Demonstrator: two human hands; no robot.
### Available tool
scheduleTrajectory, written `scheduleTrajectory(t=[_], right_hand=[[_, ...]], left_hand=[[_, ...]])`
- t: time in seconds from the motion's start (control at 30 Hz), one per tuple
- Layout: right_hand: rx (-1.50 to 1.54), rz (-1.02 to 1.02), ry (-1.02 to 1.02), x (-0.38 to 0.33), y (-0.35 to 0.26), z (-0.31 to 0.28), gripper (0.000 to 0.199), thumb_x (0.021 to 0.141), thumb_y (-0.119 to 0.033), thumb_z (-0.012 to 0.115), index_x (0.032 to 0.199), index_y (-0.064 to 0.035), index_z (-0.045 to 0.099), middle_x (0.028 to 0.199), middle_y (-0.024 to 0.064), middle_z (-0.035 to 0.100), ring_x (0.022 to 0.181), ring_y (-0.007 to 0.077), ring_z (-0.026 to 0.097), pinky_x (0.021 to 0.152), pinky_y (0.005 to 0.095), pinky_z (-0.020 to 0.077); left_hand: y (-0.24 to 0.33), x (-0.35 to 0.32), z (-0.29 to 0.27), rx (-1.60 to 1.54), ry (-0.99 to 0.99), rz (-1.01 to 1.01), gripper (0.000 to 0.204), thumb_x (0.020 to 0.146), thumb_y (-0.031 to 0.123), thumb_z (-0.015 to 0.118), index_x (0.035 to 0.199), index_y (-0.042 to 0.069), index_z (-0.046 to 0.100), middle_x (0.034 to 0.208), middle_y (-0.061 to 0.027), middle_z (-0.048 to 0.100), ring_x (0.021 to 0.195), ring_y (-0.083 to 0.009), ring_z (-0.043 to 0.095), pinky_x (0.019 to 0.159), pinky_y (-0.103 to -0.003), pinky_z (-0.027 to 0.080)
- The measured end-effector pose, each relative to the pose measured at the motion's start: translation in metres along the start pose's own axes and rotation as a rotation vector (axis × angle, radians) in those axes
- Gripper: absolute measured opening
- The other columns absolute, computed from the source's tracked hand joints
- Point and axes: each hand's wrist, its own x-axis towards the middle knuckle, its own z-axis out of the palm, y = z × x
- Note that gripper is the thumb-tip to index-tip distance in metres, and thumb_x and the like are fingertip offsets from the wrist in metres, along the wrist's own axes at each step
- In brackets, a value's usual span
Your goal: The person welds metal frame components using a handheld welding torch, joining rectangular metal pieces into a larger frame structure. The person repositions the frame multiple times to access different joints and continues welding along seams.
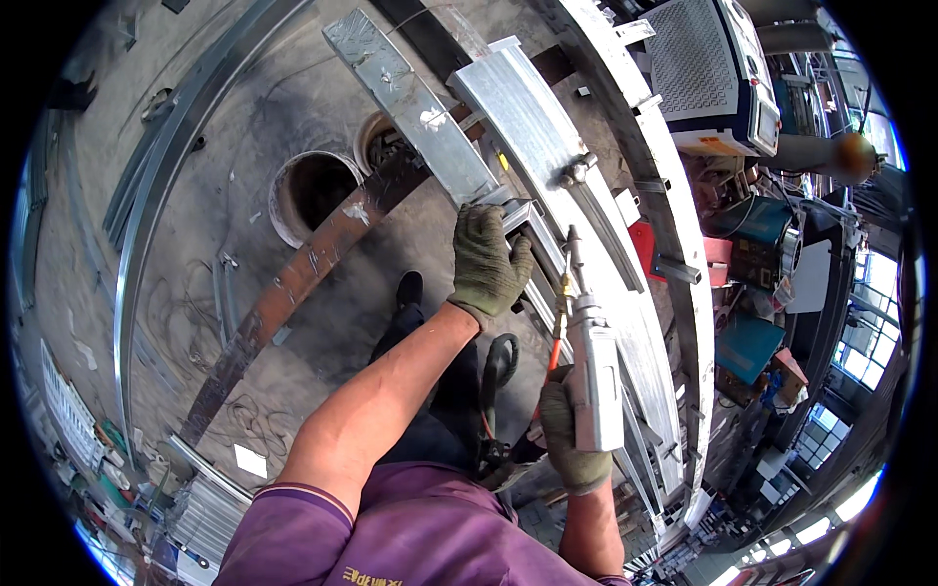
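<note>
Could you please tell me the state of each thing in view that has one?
Left hand: gloved, at the end of the grey metal bar
Right hand: gloved, gripping the handheld tool
Handheld tool: held, nozzle pointing forward
Larger bucket: uncovered
Brown beam: scratched

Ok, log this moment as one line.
left hand: at end of metal bar | right hand: gripping torch | nozzle: pointing forward | both hands: gloved

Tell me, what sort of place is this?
Probably a metal fabrication shop: a long grey beam and a rusty beam lie before the person, and the gloved right hand holds a nozzled tool, perhaps for welding.
</note>
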Motion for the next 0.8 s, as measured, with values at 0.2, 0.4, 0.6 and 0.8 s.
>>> scheduleTrajectory(t=[0.2, 0.4, 0.6, 0.8], right_hand=[[0.241, 0.154, 0.071, -0.013, 0.024, -0.043, 0.021, 0.109, -0.014, 0.071, 0.127, -0.0016, 0.069, 0.102, 0.0025, 0.068, 0.085, 0.0119, 0.065, 0.074, 0.0289, 0.0552], [0.282, 0.299, 0.233, -0.048, 0.038, -0.184, 0.04, 0.107, -0.019, 0.074, 0.141, 0.0006, 0.066, 0.108, 0.0037, 0.072, 0.089, 0.0097, 0.069, 0.073, 0.0269, 0.0552], [0.52, 0.131, 0.793, -0.048, 0.057, -0.227, 0.036, 0.112, -0.03, 0.069, 0.135, -0.0021, 0.069, 0.102, 0.0004, 0.067, 0.087, 0.0088, 0.062, 0.08, 0.0243, 0.0502], [0.405, 0.214, 0.552, -0.008, 0.098, -0.229, 0.024, 0.111, -0.025, 0.07, 0.121, -0.0037, 0.073, 0.08, -0.0011, 0.061, 0.067, 0.0091, 0.056, 0.064, 0.025, 0.0435]], left_hand=[[0.001, -0.001, 0.001, -0.013, -0.011, -0.012, 0.054, 0.089, 0.017, 0.074, 0.134, -0.003, 0.053, 0.126, -0.0266, 0.058, 0.122, -0.0502, 0.055, 0.11, -0.062, 0.042], [-0.001, 0.0, 0.002, -0.006, 0.019, 0.028, 0.056, 0.09, 0.015, 0.075, 0.139, -0.002, 0.052, 0.127, -0.0261, 0.059, 0.122, -0.0489, 0.056, 0.11, -0.06, 0.043], [0.025, -0.009, -0.002, -0.005, 0.099, -0.154, 0.073, 0.091, 0.021, 0.086, 0.149, -0.003, 0.048, 0.14, -0.0267, 0.06, 0.131, -0.0444, 0.059, 0.115, -0.054, 0.046], [0.046, -0.027, 0.003, 0.215, 0.118, -0.337, 0.1, 0.085, 0.03, 0.096, 0.16, -0.004, 0.041, 0.154, -0.029, 0.055, 0.143, -0.0453, 0.054, 0.123, -0.052, 0.043]])
